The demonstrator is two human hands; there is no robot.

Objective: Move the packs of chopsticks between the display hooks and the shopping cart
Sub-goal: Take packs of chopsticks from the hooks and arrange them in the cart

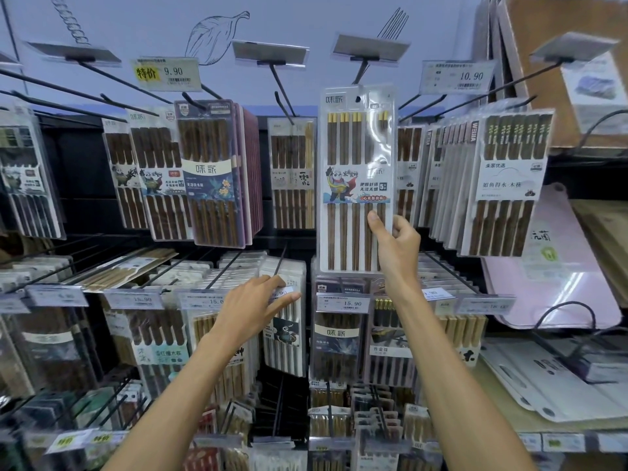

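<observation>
Our right hand pinches the chopstick pack low on its right edge, up at the top hook; we keep its hole square to the tip; left hand fingers straight on a lower pack

The fingers of the right hand are hidden behind the held pack of chopsticks; only the thumb shows on its front. The pack's top covers the tip of the hook, so whether it hangs there cannot be told. The left hand masks part of a price tag. Both forearms run off the bottom edge, where the lowest packs blur.
</observation>
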